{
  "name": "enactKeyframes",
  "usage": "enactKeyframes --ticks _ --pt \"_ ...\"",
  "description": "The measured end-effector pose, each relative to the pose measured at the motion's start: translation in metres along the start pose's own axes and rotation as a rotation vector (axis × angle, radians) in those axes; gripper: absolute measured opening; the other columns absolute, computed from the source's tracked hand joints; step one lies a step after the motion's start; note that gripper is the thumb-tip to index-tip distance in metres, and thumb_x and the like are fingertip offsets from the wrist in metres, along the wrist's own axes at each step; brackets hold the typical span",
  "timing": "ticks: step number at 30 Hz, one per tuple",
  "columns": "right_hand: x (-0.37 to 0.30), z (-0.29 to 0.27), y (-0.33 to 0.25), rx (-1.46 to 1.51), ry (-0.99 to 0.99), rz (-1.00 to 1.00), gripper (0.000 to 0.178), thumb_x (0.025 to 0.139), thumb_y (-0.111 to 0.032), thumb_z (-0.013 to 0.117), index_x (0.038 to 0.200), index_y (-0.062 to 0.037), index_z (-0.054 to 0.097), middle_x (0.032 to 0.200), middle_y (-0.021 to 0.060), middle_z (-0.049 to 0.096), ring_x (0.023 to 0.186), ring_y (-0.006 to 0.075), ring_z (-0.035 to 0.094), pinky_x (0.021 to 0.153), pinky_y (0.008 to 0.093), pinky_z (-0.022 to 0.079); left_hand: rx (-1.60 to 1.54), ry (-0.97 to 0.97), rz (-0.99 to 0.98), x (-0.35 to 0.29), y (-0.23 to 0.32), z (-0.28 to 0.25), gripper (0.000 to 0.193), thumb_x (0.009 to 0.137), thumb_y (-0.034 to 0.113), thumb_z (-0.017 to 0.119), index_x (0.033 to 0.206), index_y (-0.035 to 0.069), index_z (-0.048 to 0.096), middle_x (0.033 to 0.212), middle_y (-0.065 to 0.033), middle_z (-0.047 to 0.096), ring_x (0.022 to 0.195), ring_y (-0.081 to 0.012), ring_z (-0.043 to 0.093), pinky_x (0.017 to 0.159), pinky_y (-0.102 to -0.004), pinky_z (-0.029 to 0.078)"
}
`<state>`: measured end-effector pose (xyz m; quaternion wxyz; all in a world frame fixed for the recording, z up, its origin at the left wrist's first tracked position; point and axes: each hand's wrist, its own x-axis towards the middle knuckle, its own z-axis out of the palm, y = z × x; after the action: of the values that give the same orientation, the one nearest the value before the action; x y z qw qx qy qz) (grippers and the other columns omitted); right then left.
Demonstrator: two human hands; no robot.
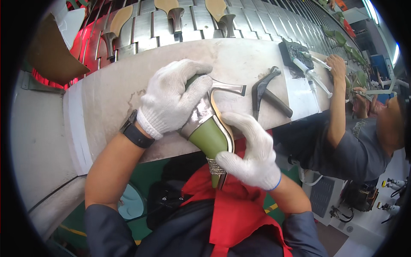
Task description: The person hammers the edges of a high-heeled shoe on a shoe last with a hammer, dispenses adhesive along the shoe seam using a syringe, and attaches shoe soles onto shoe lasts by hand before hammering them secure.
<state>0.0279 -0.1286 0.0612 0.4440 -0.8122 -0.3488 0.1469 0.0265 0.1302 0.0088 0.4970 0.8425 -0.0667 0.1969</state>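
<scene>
A green high-heeled shoe (209, 138) is tilted between my hands over the near edge of the worktable, its toe pointing down toward me. Silver covering wraps its back part, and the thin metallic heel (231, 88) sticks out to the right. A sparkling band crosses it near the toe. My left hand (169, 94), in a white knit glove, is closed around the back of the shoe. My gloved right hand (254, 156) grips the front part by the sole edge, thumb near the band. A hammer (277, 103) with a dark handle lies on the table to the right.
Beyond the pale worktable (115, 92) runs a metal slat conveyor (192, 23) carrying heeled shoe bottoms (175, 17). A black block (293, 53) and syringe-like tools (314, 77) sit at right, beside a co-worker's arm (338, 103). A brown sheet (51, 51) stands at left.
</scene>
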Motion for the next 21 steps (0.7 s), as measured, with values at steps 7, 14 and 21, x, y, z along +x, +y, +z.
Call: enactKeyframes --ticks 7,14,21 --pt "-0.079 0.058 0.024 1.255 0.148 0.526 0.06 0.104 -0.023 0.073 0.152 0.0019 0.048 0.138 0.0198 0.066 0.119 0.0314 0.073 0.104 0.0469 0.062 -0.078 -0.002 0.041 -0.005 0.01 0.0 0.029 0.105 0.013 0.069 0.126 -0.006 0.074 0.117 -0.019 0.076 0.109 -0.028 0.075 0.098 -0.0387 0.058" --pt "-0.075 0.066 -0.006 0.809 0.052 0.415 0.09 0.083 -0.03 0.1 0.155 -0.0027 0.053 0.125 0.0191 0.073 0.108 0.0318 0.077 0.099 0.042 0.061 -0.658 0.115 -0.242 -0.035 0.034 -0.024 0.034 0.114 0.023 0.059 0.125 -0.005 0.074 0.119 -0.0141 0.078 0.114 -0.0209 0.072 0.105 -0.0361 0.054" --pt "-0.062 0.047 0.0 0.076 0.05 -0.153 0.079 0.074 -0.017 0.101 0.144 -0.0028 0.067 0.104 0.0164 0.071 0.087 0.0327 0.072 0.078 0.0412 0.06 -0.759 0.242 -0.338 -0.09 0.029 -0.046 0.03 0.114 0.019 0.056 0.109 -0.005 0.073 0.109 -0.0158 0.075 0.109 -0.0248 0.07 0.11 -0.0414 0.05"
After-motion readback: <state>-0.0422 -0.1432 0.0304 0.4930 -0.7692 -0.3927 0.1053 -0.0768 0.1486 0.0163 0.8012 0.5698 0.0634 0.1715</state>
